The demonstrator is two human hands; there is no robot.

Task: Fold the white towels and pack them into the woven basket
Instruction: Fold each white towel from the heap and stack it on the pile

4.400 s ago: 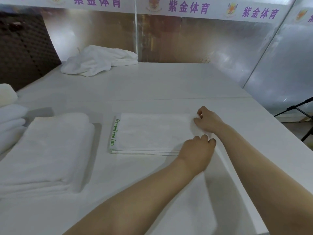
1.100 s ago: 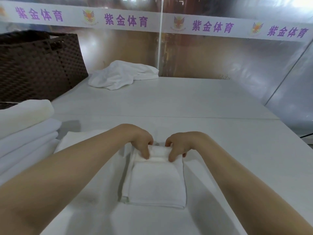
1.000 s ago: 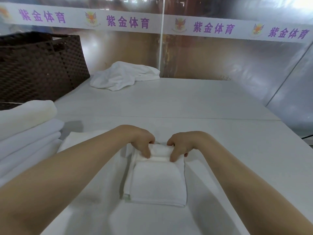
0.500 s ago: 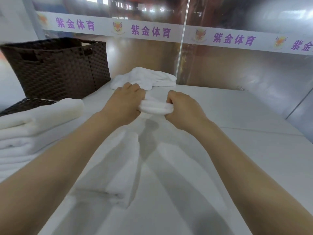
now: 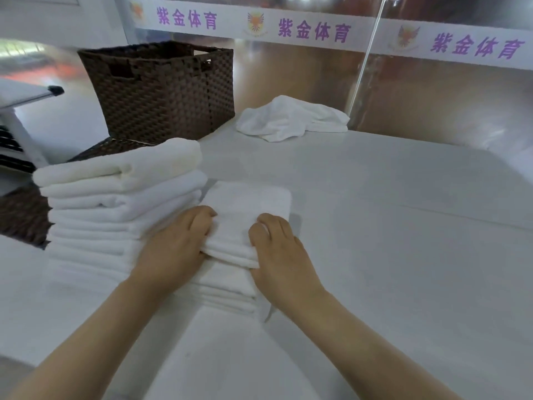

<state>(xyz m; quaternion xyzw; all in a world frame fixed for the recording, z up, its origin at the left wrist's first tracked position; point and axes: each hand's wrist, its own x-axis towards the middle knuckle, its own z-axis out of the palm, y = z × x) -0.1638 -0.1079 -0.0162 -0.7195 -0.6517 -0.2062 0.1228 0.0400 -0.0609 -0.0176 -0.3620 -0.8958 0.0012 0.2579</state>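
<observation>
A small folded white towel [image 5: 248, 206] lies on top of a low pile of folded towels [image 5: 227, 287] in the middle of the white table. My left hand [image 5: 176, 246] grips its near left edge and my right hand [image 5: 277, 255] grips its near right edge, thumbs on top. A taller stack of folded white towels [image 5: 121, 194] stands just to the left. The dark brown woven basket [image 5: 161, 90] stands at the back left, its inside hidden. A crumpled unfolded white towel [image 5: 291, 118] lies at the back.
A dark woven lid or mat [image 5: 23, 215] lies under the tall stack at the left. A reflective wall with a banner [image 5: 317, 30] runs behind the white table [image 5: 403, 226]. A white stand [image 5: 20, 122] is at the far left.
Both hands carried the folded towel through the air to the left and set it down on the low pile beside the tall stack. The view has turned left toward the basket.
</observation>
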